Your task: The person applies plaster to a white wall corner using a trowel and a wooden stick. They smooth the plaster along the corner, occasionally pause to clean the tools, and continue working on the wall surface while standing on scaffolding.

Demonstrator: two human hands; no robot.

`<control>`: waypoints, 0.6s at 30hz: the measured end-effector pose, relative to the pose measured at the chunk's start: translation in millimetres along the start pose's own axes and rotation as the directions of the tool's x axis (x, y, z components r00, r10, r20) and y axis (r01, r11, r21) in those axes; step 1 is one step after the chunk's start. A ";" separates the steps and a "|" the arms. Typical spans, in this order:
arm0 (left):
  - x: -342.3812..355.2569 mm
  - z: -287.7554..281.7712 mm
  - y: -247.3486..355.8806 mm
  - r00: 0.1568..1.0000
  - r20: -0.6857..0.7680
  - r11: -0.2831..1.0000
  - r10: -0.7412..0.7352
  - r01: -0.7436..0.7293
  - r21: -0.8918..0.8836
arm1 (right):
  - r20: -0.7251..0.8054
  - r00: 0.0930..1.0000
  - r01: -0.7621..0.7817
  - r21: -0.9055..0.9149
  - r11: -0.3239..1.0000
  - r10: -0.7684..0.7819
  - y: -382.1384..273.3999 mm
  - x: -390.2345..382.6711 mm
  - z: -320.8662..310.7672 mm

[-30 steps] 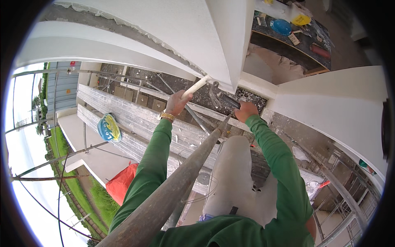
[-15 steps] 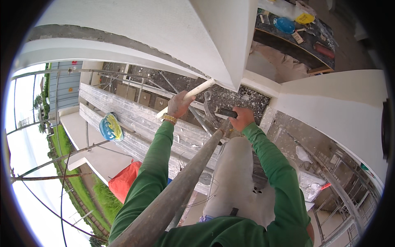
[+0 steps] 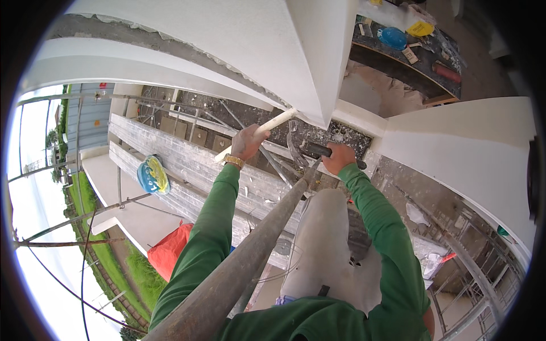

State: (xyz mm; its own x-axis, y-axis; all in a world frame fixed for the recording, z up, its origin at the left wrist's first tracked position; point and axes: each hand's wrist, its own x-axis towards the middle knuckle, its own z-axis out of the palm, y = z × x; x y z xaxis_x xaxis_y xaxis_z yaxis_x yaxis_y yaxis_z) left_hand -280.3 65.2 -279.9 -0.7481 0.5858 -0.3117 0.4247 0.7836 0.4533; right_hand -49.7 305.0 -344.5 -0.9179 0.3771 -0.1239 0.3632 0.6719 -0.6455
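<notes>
My left hand [image 3: 247, 142] is closed around a pale stick [image 3: 277, 121], slanting up to the lower edge of the white wall [image 3: 307, 62] where a rough grey strip runs. My right hand [image 3: 338, 157] grips a hammer [image 3: 313, 148] by its black handle, with the head just below the stick's upper part. A grey scaffold pipe [image 3: 250, 244] rises diagonally between my forearms, its far end close to my right hand.
Dusty planks [image 3: 136, 129] carry a blue-and-yellow helmet [image 3: 152, 174] at left. A red bag [image 3: 168, 250] lies lower left, beside scaffold rails [image 3: 71, 221] over grass. A dark table [image 3: 432, 74] with helmets and tools stands upper right. A curved white wall [image 3: 466, 142] is at right.
The hammer head dropped half a second ago and is now slightly raised again. The stick has shifted, with more of its lower end showing past my left hand than a second ago.
</notes>
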 end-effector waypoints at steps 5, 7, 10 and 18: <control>-3.7 0.8 -6.8 1.000 0.007 0.998 -0.030 0.030 -0.052 | 0.116 0.955 0.253 0.161 0.954 -0.272 -6.7 -7.3 -25.0; 3.0 1.9 -9.5 1.000 0.004 0.999 -0.020 0.020 -0.028 | 0.126 0.968 0.200 0.141 0.970 -0.218 -7.2 2.9 -19.3; 7.1 0.1 -3.1 1.000 0.009 0.998 -0.026 0.027 -0.055 | 0.079 0.995 -0.061 0.006 0.998 0.061 -17.0 -3.0 6.2; 3.1 5.7 -2.2 0.999 0.018 0.994 -0.049 0.051 -0.094 | 0.038 0.998 -0.048 -0.035 0.998 0.049 -12.2 1.8 4.9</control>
State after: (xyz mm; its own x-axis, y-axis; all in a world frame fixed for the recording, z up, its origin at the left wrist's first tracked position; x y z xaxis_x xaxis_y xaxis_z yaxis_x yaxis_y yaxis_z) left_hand -280.7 66.5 -286.7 -0.7586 0.5503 -0.3487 0.3364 0.7892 0.5138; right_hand -56.5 294.4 -340.5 -0.9042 0.3855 -0.1838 0.4121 0.6748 -0.6123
